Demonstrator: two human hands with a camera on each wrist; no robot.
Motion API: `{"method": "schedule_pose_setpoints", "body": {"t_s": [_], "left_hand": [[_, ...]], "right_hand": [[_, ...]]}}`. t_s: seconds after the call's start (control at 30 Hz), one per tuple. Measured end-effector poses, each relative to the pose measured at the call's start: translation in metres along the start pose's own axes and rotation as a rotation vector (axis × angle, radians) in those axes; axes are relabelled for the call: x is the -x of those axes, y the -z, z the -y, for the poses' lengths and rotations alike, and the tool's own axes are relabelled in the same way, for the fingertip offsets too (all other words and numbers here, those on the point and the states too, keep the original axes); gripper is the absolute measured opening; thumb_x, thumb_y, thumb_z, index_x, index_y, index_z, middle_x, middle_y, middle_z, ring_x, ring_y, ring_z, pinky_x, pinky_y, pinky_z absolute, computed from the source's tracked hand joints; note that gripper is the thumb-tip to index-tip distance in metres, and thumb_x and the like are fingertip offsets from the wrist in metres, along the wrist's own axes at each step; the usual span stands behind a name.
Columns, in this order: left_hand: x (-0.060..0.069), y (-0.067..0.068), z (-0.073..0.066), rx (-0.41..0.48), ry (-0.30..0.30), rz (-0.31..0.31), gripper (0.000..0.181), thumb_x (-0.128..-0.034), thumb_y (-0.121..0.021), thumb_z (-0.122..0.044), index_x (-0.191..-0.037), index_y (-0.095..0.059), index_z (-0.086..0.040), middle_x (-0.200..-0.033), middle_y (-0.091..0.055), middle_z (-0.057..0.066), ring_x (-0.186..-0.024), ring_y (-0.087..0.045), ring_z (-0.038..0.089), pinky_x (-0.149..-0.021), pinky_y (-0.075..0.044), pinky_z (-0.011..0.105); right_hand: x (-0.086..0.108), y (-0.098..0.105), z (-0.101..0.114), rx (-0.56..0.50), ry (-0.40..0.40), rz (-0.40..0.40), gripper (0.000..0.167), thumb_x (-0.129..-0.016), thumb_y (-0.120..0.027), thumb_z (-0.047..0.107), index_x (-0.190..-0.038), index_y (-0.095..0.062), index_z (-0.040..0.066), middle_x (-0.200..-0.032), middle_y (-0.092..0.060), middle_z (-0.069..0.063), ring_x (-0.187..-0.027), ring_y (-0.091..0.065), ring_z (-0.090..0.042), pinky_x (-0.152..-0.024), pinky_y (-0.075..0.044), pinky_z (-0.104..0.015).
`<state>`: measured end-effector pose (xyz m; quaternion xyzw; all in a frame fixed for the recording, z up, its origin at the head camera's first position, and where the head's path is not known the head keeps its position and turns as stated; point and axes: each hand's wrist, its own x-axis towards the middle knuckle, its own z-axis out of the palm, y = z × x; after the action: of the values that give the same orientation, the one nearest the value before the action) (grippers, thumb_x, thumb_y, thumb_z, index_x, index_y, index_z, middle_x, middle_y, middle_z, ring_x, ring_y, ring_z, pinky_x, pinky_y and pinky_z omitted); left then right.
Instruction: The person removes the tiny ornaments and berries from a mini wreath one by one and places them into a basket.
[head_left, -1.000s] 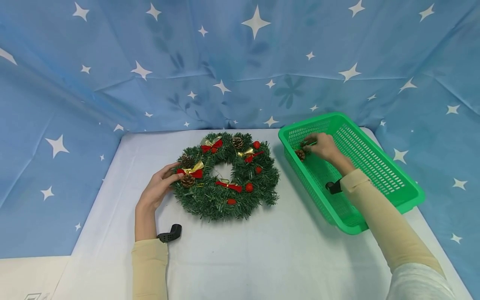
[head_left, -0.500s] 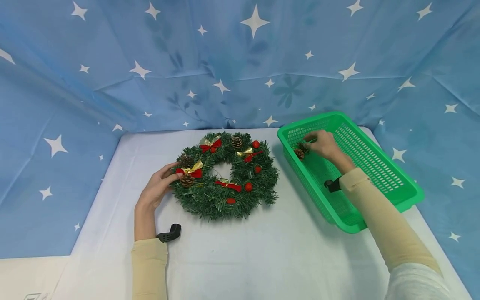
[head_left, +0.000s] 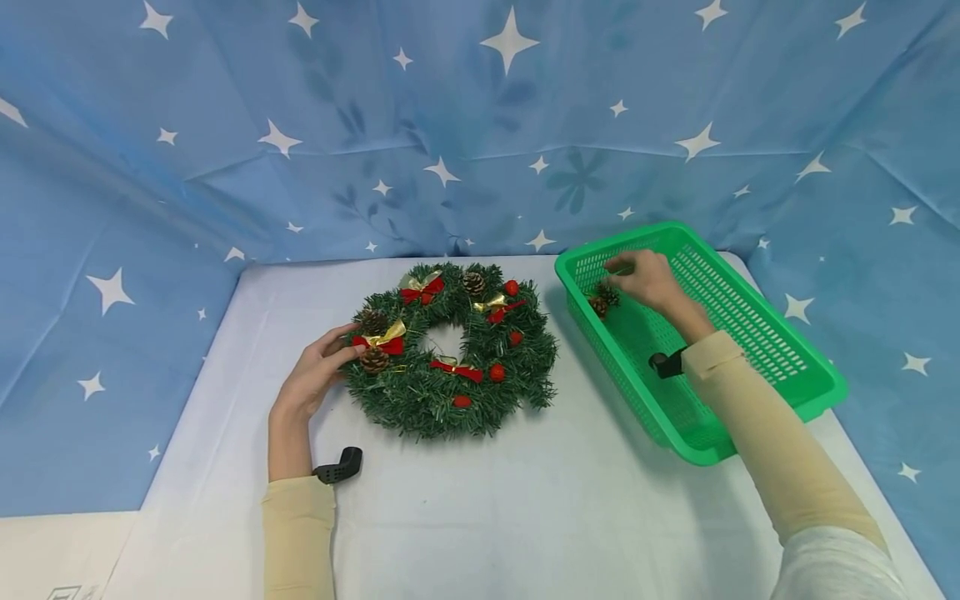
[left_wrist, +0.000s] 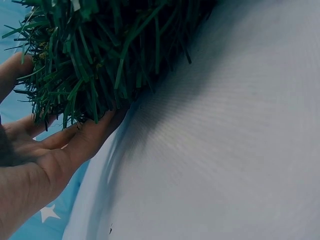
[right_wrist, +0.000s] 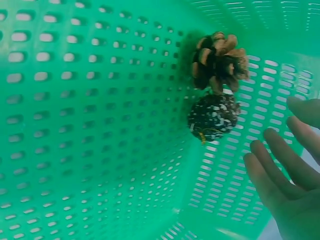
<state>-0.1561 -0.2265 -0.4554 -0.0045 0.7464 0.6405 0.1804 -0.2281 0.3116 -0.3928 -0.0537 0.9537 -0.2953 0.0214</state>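
A green wreath with red bows, gold ribbons, red berries and pine cones lies on the table. My left hand grips its left edge, thumb above and fingers beneath, as the left wrist view shows from below. Inside the green basket, my right hand hovers beside two pine cones, its fingers loosely spread and holding nothing. In the right wrist view, one brown pine cone touches a darker, white-flecked pine cone. Both are apart from the right fingers.
A white cloth covers the table. The basket's perforated walls rise around the right hand, and the basket stands right of the wreath. A blue starry curtain hangs behind and at the sides.
My right hand has drawn slightly up and away from the pine cones, and its fingers have loosened, leaving both cones in view in the basket. The left hand and wreath have stayed put.
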Motion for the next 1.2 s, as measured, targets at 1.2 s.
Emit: {"method": "schedule_pose_setpoints", "body": {"t_s": [1.2], "left_hand": [[-0.001, -0.002, 0.0, -0.007, 0.008, -0.013, 0.067, -0.1065, -0.059, -0.032, -0.164, -0.029, -0.014, -0.163, -0.035, 0.02, -0.14, -0.04, 0.031, -0.088, -0.045, 0.032]], "right_hand": [[-0.01, 0.011, 0.056, -0.012, 0.106, 0.046, 0.036, -0.099, -0.068, 0.012, -0.131, -0.065, -0.003, -0.132, -0.066, -0.024, -0.119, -0.063, -0.041, -0.096, -0.051, -0.055]]}}
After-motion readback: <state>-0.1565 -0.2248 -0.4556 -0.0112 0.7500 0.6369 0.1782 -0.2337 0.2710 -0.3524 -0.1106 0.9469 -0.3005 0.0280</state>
